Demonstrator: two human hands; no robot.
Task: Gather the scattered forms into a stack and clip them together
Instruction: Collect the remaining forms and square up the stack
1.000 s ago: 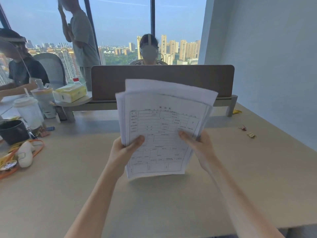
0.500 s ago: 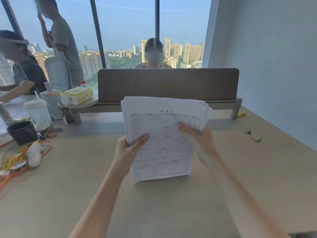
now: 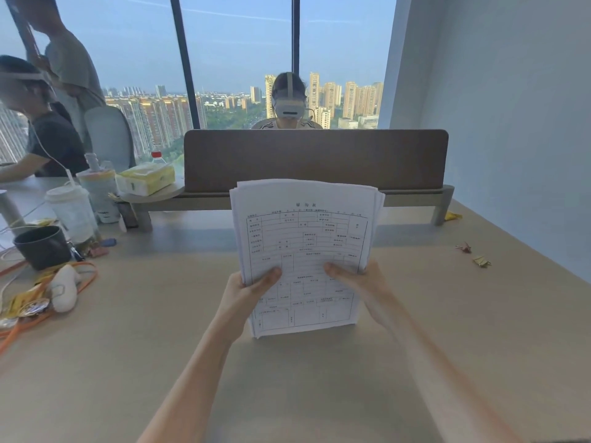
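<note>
I see both hands, left [image 3: 248,294] and right [image 3: 361,281], gripping the white printed paper forms [image 3: 303,251] upright on the beige desk [image 3: 128,330] (top edges slightly uneven).

Forms [image 3: 303,251] — thin white printed paper; table [image 3: 128,346] — smooth, matt beige; divider [image 3: 316,159] — matt brown.

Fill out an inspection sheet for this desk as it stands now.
Surface: beige desk, brown divider panel at back.
Job's things: stack of forms held upright, bottom edge on the desk; two binder clips lying right.
Clutter: black cup, lidded cups, tissue pack at left.
Grippers: left hand and right hand grip the stack's sides.
Cables: orange cable at left.
Surroundings: windows, three other people.
</note>
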